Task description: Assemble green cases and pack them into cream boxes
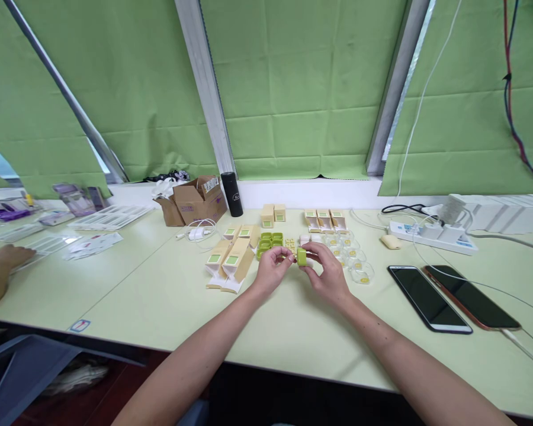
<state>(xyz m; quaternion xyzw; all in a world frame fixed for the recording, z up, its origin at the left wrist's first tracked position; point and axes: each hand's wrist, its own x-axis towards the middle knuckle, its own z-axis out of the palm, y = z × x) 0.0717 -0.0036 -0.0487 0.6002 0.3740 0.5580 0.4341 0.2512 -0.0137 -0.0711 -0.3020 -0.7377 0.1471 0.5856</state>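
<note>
Between the fingertips of my right hand [331, 277] is a small green square cup [301, 257], held just above the table. My left hand [272, 271] is pinched close to the cup's left side; what its fingertips hold is too small to make out. Behind the left hand sit several green square cups [270, 238] in a block. Rows of small yellow pieces [290, 243] lie beside them. To the right of my right hand are several clear lids or cases with yellow centres [362, 273], and small white pieces [304, 239] lie behind the hands.
Cream cartons with green windows [236, 262] stand left, with more cartons [324, 220] behind. A brown cardboard box [198, 201] and black bottle [231, 194] stand at the back. Two phones [429, 299], a power strip [433, 236] and cables occupy the right. Another person's hand [11, 257] is far left.
</note>
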